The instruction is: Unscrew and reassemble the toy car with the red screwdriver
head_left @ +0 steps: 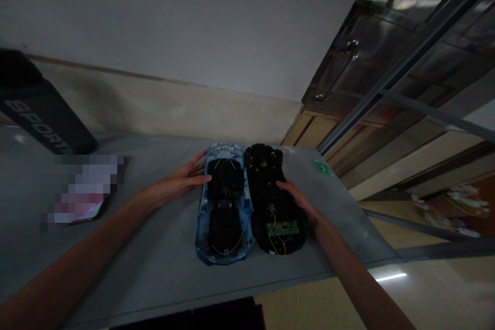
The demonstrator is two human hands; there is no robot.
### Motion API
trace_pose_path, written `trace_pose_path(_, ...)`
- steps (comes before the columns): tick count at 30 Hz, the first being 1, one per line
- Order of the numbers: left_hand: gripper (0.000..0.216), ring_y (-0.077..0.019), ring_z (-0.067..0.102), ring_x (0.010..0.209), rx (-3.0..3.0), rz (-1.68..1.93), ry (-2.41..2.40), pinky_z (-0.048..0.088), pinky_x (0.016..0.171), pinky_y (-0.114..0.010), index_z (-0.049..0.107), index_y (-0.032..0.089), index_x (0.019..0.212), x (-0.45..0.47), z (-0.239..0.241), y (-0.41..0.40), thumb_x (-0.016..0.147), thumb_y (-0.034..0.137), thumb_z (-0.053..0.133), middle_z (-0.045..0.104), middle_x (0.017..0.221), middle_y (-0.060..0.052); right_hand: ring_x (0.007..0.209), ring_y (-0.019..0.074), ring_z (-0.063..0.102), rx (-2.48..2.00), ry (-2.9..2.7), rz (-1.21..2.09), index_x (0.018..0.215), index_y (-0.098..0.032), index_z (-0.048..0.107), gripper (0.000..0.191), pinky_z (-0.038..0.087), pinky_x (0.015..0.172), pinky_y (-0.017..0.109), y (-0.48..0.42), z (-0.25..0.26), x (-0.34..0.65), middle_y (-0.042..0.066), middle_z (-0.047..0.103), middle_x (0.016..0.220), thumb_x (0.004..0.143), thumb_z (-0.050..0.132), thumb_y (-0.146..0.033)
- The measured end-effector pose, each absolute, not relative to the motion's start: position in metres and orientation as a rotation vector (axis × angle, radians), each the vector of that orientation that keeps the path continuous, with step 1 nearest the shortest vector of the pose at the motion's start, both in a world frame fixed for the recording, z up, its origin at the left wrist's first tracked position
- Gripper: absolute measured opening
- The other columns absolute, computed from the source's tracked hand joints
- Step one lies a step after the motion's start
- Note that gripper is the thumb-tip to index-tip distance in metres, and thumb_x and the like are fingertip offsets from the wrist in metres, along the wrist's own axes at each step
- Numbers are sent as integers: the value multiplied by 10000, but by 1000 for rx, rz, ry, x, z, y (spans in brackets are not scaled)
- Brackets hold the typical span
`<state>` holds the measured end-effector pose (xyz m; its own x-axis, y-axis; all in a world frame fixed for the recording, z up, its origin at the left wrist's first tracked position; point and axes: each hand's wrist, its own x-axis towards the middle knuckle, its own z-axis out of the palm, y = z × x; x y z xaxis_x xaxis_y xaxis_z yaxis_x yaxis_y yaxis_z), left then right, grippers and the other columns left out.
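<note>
A blue toy car body shell (246, 216) lies upside down on the grey table, its dark inside and a thin wire showing. My left hand (189, 178) grips its left edge, thumb over the rim and the fingers along the outer side. Side by side with the shell, on its right, is the black toy car chassis (265, 180). A green circuit board (283, 228) and yellow wires sit at its near end. My right hand (297, 196) holds the chassis by its right edge, with the thumb on top and the other fingers mostly hidden.
A black bottle (46, 111) marked SPORT stands at the far left, near a partly blurred phone (88, 201). A small green packet (323, 167) lies by the table's right edge. Behind the table (162, 263) rises a wall; a metal frame (386, 82) stands at the right.
</note>
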<state>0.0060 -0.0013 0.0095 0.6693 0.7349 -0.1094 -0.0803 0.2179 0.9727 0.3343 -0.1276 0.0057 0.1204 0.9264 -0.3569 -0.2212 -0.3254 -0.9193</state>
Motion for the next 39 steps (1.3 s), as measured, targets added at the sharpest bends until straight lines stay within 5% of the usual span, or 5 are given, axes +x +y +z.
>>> trace_pose_path(13,1078,-365,357,1654,1253,615,661,319,1347,-544,259,487,1727,4,2,4,846,413,875,467,1750,-5,1048,320,786,-1369,-763,1444,1174,-303,753,383,634,870,438,-128,6,334,53,850,1082,837,805,-477)
trace_pose_path(24,1087,-375,372,1641,1231,612,679,357,1324,-486,218,399,1753,4,6,0,871,383,853,458,1758,-22,1062,302,783,-1365,-732,1445,1168,-300,744,383,632,929,446,-128,7,333,57,838,1161,827,823,-456)
trace_pose_path(33,1170,-398,282,1677,1222,606,671,267,1361,-550,217,410,1751,4,3,3,808,412,909,382,1795,-46,935,288,787,-1343,-757,1449,1151,-286,749,364,632,844,421,-126,2,336,52,847,1030,838,816,-458)
trace_pose_path(39,1084,-361,347,1658,1215,605,654,327,1347,-514,265,477,1726,3,-2,6,843,388,887,419,1776,-2,903,291,786,-1316,-784,1464,1175,-291,751,365,631,815,419,-127,3,336,50,845,1022,852,805,-455)
